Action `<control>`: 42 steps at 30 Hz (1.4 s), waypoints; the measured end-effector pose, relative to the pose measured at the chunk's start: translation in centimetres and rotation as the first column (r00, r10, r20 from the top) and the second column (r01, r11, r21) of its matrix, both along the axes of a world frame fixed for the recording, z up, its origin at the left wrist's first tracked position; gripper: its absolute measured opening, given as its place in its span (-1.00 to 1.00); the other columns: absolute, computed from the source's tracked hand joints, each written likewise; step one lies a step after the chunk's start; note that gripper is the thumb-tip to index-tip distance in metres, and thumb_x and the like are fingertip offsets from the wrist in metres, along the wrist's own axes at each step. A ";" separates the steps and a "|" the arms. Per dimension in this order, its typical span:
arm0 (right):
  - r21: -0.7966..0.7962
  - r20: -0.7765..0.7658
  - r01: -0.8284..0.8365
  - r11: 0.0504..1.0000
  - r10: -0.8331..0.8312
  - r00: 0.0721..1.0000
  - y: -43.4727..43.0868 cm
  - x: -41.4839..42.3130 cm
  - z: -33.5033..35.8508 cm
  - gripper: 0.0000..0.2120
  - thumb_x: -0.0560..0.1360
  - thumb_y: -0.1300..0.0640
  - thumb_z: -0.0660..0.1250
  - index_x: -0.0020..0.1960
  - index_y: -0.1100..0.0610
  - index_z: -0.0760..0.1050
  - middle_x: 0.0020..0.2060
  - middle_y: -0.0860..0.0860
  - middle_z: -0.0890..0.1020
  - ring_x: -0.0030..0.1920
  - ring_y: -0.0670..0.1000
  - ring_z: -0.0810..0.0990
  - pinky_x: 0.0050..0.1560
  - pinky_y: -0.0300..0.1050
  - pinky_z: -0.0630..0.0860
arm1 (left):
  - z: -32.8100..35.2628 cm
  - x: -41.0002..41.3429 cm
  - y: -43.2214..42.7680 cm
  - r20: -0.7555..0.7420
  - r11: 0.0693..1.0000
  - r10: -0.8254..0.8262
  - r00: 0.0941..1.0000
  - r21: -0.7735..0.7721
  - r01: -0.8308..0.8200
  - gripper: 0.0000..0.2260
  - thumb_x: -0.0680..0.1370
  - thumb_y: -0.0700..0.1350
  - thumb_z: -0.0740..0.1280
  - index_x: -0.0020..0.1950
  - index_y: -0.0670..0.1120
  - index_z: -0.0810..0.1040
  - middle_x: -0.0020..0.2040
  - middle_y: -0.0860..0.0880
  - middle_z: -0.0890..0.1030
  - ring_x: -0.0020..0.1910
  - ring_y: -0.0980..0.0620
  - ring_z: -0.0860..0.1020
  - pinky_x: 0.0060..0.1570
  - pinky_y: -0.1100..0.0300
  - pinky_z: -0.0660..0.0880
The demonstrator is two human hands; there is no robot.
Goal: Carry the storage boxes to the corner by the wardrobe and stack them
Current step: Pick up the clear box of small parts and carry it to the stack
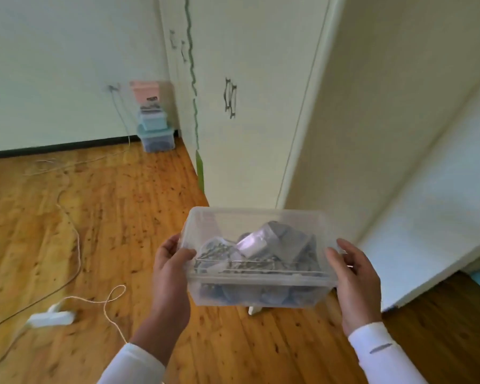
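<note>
Left hand (170,261) and right hand (354,268) grip clear box (257,256) level at its ends, fingers curled round; stack (153,117) waits in wardrobe (247,148) corner.

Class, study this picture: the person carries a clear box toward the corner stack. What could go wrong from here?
A foot may catch the cord or power strip lying on the floor nearby. The corner stack is already several boxes tall, so adding the clear box could topple it.
</note>
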State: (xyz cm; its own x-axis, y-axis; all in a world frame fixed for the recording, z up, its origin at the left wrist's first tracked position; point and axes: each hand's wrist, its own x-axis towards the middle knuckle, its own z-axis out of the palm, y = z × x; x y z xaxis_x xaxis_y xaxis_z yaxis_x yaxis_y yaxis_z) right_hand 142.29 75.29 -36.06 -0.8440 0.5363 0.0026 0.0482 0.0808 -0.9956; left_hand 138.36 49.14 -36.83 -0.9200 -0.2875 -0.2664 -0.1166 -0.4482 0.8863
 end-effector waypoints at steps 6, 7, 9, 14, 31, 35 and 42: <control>0.000 0.019 -0.155 0.988 0.154 0.988 -4.9 -4.4 0.0 -0.73 0.48 -0.05 0.37 0.17 -0.15 0.49 -0.03 -0.11 0.60 -0.03 -0.08 0.59 -0.28 -0.28 0.51 | 0.3 -1.4 -5.3 0.022 0.989 0.145 0.989 0.009 -0.145 -0.64 0.45 -0.29 0.28 0.23 -0.09 0.50 -0.01 -0.10 0.59 -0.21 0.00 0.58 -0.31 0.10 0.52; 0.004 0.020 -0.177 0.984 0.177 0.984 -5.7 -5.3 -0.1 -0.72 0.48 -0.05 0.37 0.18 -0.14 0.49 -0.03 -0.10 0.60 -0.03 -0.07 0.58 -0.29 -0.30 0.49 | 0.3 -1.7 -6.1 0.027 0.985 0.170 0.985 0.006 -0.170 -0.64 0.45 -0.30 0.28 0.23 -0.09 0.50 -0.01 -0.10 0.59 -0.22 0.00 0.58 -0.33 0.11 0.53; 0.010 0.021 -0.220 0.976 0.219 0.975 -7.1 -7.0 -0.2 -0.70 0.48 -0.04 0.37 0.20 -0.12 0.49 -0.04 -0.10 0.59 -0.04 -0.09 0.57 -0.36 -0.38 0.46 | 0.5 -2.3 -7.6 0.029 0.979 0.203 0.979 -0.009 -0.203 -0.64 0.45 -0.29 0.28 0.23 -0.09 0.50 -0.03 -0.10 0.60 -0.26 0.02 0.60 -0.39 0.15 0.53; -0.009 -0.009 -0.303 0.953 0.303 0.953 -10.4 -11.7 -0.5 -0.70 0.49 -0.03 0.37 0.21 -0.13 0.46 0.01 -0.16 0.57 0.02 -0.11 0.55 -0.26 -0.31 0.49 | 0.7 -4.2 -10.2 0.059 0.958 0.287 0.956 -0.031 -0.285 -0.62 0.46 -0.25 0.32 0.27 -0.04 0.51 0.05 -0.11 0.62 -0.20 -0.01 0.61 -0.41 0.15 0.52; -0.042 -0.066 -0.527 0.849 0.523 0.849 -16.6 -33.1 -1.3 -0.82 0.51 0.03 0.34 0.07 -0.21 0.49 0.01 -0.19 0.58 0.00 -0.08 0.58 -0.18 -0.21 0.56 | 0.5 -19.7 -14.0 0.031 0.897 0.442 0.897 -0.045 -0.440 -0.56 0.50 -0.29 0.29 0.38 -0.07 0.46 0.27 -0.22 0.55 -0.01 -0.09 0.58 -0.23 0.10 0.52; -0.037 -0.067 -0.565 0.824 0.562 0.824 -17.5 -37.2 -1.1 -0.81 0.51 0.03 0.35 -0.05 -0.29 0.50 -0.05 -0.24 0.59 -0.02 -0.07 0.60 -0.19 -0.20 0.58 | 0.5 -22.8 -14.5 0.016 0.900 0.435 0.900 -0.038 -0.434 -0.55 0.51 -0.30 0.27 0.40 -0.10 0.44 0.29 -0.24 0.53 -0.02 -0.08 0.57 -0.29 0.16 0.53; -0.041 -0.064 -0.546 0.837 0.543 0.837 -19.7 -43.6 -1.5 -0.74 0.51 0.03 0.35 0.19 -0.13 0.47 0.11 -0.09 0.57 0.08 -0.02 0.57 -0.12 -0.17 0.57 | 0.8 -28.6 -16.2 0.013 0.884 0.466 0.885 -0.057 -0.464 -0.54 0.52 -0.31 0.28 0.41 -0.09 0.43 0.26 -0.15 0.56 0.13 -0.14 0.57 -0.11 0.06 0.53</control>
State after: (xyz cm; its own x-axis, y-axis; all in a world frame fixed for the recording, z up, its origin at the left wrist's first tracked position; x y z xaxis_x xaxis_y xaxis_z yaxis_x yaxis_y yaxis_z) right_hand 98.66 55.63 -37.53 -0.9994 -0.0094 0.0346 -0.0348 0.0248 -0.9991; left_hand 109.79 32.96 -36.03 -0.6705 -0.6944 -0.2613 0.0713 -0.4108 0.9089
